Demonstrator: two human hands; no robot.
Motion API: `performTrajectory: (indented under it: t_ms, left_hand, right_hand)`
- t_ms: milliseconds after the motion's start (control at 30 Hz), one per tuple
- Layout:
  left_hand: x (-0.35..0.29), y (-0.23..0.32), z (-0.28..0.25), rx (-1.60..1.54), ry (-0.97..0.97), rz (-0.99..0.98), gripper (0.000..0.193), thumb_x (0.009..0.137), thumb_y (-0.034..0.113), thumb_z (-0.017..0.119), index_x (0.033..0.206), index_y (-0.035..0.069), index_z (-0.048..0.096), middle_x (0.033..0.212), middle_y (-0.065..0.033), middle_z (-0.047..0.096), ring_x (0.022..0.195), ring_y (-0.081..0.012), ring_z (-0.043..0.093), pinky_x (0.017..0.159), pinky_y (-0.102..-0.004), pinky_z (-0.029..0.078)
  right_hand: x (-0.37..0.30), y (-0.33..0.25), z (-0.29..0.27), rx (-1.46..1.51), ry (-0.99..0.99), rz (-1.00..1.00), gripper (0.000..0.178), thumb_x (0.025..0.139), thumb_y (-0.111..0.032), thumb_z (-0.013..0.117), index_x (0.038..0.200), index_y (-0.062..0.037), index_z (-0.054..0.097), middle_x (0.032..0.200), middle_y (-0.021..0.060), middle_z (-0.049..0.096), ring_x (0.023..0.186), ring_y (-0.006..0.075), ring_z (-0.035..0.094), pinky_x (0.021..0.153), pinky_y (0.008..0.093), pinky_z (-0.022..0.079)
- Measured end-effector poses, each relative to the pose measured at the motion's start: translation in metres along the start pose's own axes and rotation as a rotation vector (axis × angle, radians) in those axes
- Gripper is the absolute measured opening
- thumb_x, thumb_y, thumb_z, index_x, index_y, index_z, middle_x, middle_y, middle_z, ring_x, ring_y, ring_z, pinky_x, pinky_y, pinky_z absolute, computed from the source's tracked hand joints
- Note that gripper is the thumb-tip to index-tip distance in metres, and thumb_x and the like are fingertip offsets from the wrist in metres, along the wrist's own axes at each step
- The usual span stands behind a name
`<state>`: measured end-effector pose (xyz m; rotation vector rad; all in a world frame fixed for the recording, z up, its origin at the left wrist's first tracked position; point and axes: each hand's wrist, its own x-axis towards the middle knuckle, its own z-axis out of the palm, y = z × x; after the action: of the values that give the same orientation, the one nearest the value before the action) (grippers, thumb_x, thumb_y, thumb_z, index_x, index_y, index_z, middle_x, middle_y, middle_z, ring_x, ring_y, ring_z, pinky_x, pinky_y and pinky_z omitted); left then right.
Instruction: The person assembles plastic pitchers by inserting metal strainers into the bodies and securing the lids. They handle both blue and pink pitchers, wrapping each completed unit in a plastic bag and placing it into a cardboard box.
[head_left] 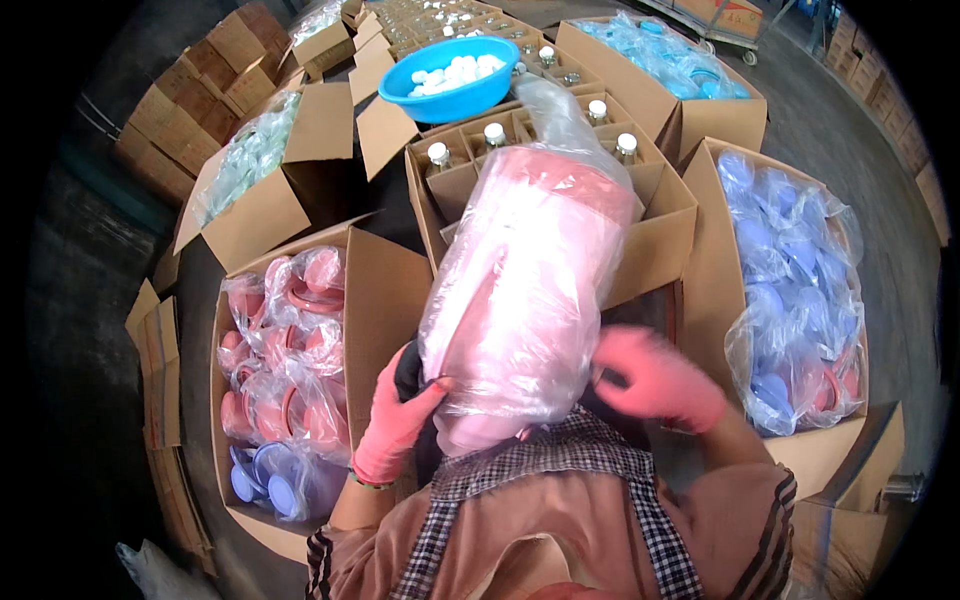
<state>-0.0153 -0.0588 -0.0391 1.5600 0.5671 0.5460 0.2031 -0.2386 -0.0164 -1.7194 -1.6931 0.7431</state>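
Observation:
A large clear plastic bag of pink plastic items [520, 290] leans in front of me, its top end resting on an open divided carton [645, 270]. Its lower end is close to my checked apron, where pale pink rounded edges show. My left hand [400, 415], in a pink glove with a dark palm, grips the bag's lower left side, thumb in front. My right hand [655, 380], in a matching glove, is beside the lower right side. Motion smears its fingers, and whether they touch the bag is unclear. Glass bottles with white caps [495, 136] stand in the divided carton.
A blue basin of white caps [450, 80] sits on the cartons ahead. To my left is a carton of bagged red and purple plastic pieces [290, 370]; to my right, one of bagged purple pieces [795, 290]. Cartons of green [250, 155] and blue pieces [670, 65] stand farther off.

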Motion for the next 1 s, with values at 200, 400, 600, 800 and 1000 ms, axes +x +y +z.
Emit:
performTrajectory:
  t_ms: [200,400,600,800,1000]
  left_hand:
    - [-0.012,-0.006,0.033,0.531,-0.112,0.357,0.035,0.073,0.008,0.062,0.103,-0.004,0.05,0.088,-0.0202,0.056,0.081,-0.031,0.056,0.073,-0.0346,0.044]
    - [-0.029,-0.003,0.019,0.53,0.028,0.502,0.028,0.071,-0.003,0.054,0.098,-0.006,0.052,0.095,-0.0182,0.055,0.088,-0.0307,0.055,0.077,-0.0343,0.044]
    - [-0.049,-0.003,-0.012,0.024,-0.934,0.384,0.053,0.078,0.042,0.054,0.099,-0.006,0.055,0.102,-0.0214,0.054,0.091,-0.0316,0.053,0.08,-0.0395,0.042]
    - [0.005,-0.031,0.042,-0.503,-0.339,-0.291,0.073,0.072,0.055,0.051,0.115,-0.003,0.044,0.107,-0.0129,0.051,0.096,-0.0214,0.048,0.086,-0.0336,0.037]
    - [0.045,-0.033,0.005,0.461,0.267,0.244,0.056,0.081,0.039,0.041,0.117,-0.004,0.042,0.113,-0.0161,0.046,0.097,-0.0265,0.046,0.083,-0.039,0.037]
  right_hand:
    - [0.063,-0.018,0.025,-0.949,0.371,-0.477,0.033,0.058,-0.019,0.06,0.089,-0.0081,0.053,0.093,0.0118,0.049,0.096,0.0294,0.045,0.082,0.0416,0.036]
    - [0.065,0.006,0.026,-0.809,-0.056,-0.145,0.036,0.055,-0.025,0.065,0.084,-0.009,0.053,0.081,0.0073,0.053,0.08,0.0226,0.053,0.068,0.0345,0.042]
    - [0.09,0.016,-0.029,-0.238,0.742,-0.016,0.035,0.062,-0.008,0.055,0.095,0.0,0.055,0.092,0.0157,0.058,0.088,0.032,0.054,0.078,0.0364,0.043]
    - [0.093,-0.009,-0.004,0.13,1.191,-0.104,0.038,0.063,-0.003,0.054,0.1,0.0016,0.053,0.092,0.0188,0.057,0.089,0.0315,0.056,0.079,0.0343,0.042]
    - [0.057,0.004,0.063,0.493,1.076,0.041,0.046,0.062,-0.006,0.06,0.107,0.0003,0.049,0.103,0.0181,0.052,0.099,0.0297,0.05,0.086,0.0359,0.039]
